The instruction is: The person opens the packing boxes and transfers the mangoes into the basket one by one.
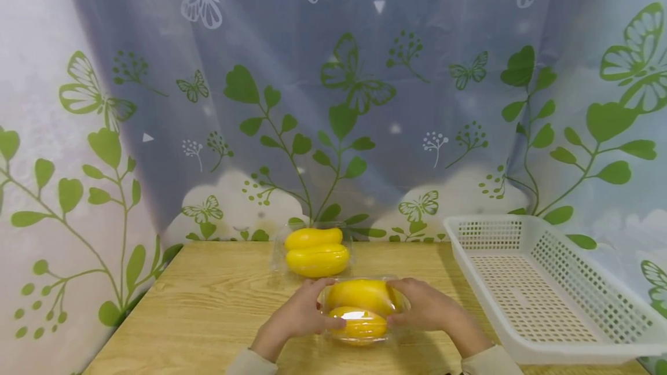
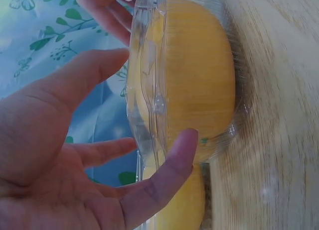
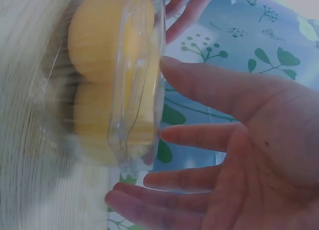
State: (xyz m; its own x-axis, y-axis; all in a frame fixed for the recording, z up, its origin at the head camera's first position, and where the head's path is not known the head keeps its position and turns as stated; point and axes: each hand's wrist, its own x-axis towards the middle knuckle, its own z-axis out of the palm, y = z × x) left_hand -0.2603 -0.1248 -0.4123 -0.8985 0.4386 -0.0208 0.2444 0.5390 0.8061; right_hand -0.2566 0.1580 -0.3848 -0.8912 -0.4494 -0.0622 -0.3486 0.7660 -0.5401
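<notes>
A clear plastic clamshell box (image 1: pixel 359 337) with two smooth yellow mango-like fruits (image 1: pixel 362 297) inside sits on the wooden table, its lid lying over them. My left hand (image 1: pixel 302 312) is at the box's left side, thumb over the lid's front and a finger at the back corner. In the left wrist view, one left finger (image 2: pixel 174 165) lies against the side wall. My right hand (image 1: pixel 424 307) mirrors it on the right. Its thumb (image 3: pixel 199 83) and forefinger touch the lid edge, fingers fairly straight, while the lower fingers extend past the box.
Behind this box stands a second clear box (image 1: pixel 278 259) with two similar yellow fruits (image 1: pixel 315 253). A white perforated plastic basket (image 1: pixel 563 352) stands at the right. A patterned curtain (image 1: pixel 292 149) hangs behind the wooden table (image 1: pixel 193 305).
</notes>
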